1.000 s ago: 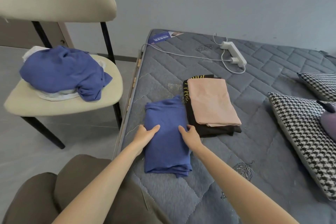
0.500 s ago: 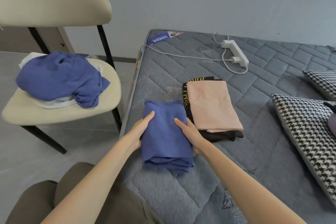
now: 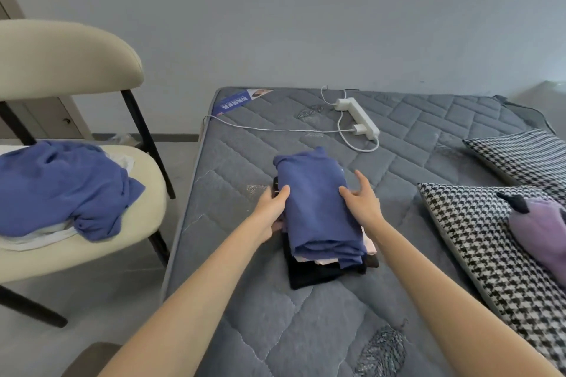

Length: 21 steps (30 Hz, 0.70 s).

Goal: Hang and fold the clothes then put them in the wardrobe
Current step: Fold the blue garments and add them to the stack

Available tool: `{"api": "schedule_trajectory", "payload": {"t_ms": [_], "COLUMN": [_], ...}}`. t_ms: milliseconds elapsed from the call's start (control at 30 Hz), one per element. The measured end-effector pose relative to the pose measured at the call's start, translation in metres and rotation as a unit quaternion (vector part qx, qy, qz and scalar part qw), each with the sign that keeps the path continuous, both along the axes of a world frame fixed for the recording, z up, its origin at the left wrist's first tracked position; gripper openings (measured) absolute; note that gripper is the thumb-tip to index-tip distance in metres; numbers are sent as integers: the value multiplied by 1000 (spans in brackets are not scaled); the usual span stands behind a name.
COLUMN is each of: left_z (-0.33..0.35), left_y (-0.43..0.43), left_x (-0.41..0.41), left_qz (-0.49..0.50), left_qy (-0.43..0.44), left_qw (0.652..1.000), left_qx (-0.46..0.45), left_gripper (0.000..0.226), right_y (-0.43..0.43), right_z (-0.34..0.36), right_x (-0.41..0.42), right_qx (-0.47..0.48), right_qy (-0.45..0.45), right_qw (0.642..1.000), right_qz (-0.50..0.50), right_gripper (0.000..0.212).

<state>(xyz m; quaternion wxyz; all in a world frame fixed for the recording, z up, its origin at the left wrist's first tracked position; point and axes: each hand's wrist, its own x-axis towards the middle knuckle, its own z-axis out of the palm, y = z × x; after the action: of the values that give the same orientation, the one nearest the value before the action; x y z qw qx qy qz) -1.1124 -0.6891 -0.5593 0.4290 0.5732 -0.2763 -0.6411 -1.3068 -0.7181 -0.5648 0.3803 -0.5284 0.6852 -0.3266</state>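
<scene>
Three folded garments are stacked on the mattress [image 3: 275,330], near its left edge. The folded blue garment [image 3: 318,208] lies on top, a pink garment [image 3: 369,246] shows at the right side under it, and a black garment [image 3: 312,275] is at the bottom. The left hand [image 3: 271,211] is set against the left side of the pile; its thumb is laid over the blue edge and the other fingers are tucked under, so the garment seems to be grasped there. The right hand [image 3: 363,199] is held at the right edge with its fingers [image 3: 361,180] nearly straight and released, only touching the cloth. If the pile is lifted from the blue layer alone, the two lower pieces may be left behind or may slide out, because the layers are not aligned. The folds could also fall open if only one side is supported. No wardrobe is seen, and no box or basket. Only the chair [image 3: 92,257] serves as a holder: a crumpled blue garment [image 3: 58,190] is heaped on its seat over some white clothes [image 3: 39,239], all not yet folded. A power strip [image 3: 358,116] lies farther up the mattress, well apart from the pile, and a checked pillow [image 3: 477,242] with a purple item [image 3: 542,229] on it is at the right.
</scene>
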Motion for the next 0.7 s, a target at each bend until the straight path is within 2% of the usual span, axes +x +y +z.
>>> {"api": "schedule_trajectory", "payload": {"t_ms": [67, 167, 233, 300, 367, 400, 467, 600, 700], "left_z": [-19, -35, -37, -40, -46, -50, -59, -79, -88], "left_y": [4, 12, 11, 8, 5, 3, 2, 5, 3], "left_x": [-4, -5, -12, -23, -33, -36, -40, -42, -44], "left_qz": [-22, -64, -101, -168, -254, -284, -300, -297, -294], "left_qy": [-95, -275, -367, -450, -547, -578, -593, -629, -632], "left_qw": [995, 954, 904, 842, 761, 732, 722, 694, 694], "left_qx": [4, -104, -196, -246, -238, -222, -191, -184, -179], "left_gripper": [65, 60, 55, 54, 58, 60, 60, 61, 63], "right_y": [3, 11, 10, 5, -2, -6, -10, -7, -5], "right_z": [-15, -29, -35, -42, -49, -54, -66, -89, -99], "right_x": [-13, -16, -11, -4, 1, 3, 1, -3, -5], "right_qx": [36, -14, -70, -108, -116, -109, -85, -75, -80], "right_qy": [101, 179, 214, 261, 313, 339, 379, 420, 443], "right_qw": [994, 981, 968, 948, 923, 910, 891, 873, 862], "right_qz": [13, 75, 111, 147, 193, 214, 236, 236, 233], "right_gripper": [69, 63, 58, 55, 55, 55, 55, 56, 55]}}
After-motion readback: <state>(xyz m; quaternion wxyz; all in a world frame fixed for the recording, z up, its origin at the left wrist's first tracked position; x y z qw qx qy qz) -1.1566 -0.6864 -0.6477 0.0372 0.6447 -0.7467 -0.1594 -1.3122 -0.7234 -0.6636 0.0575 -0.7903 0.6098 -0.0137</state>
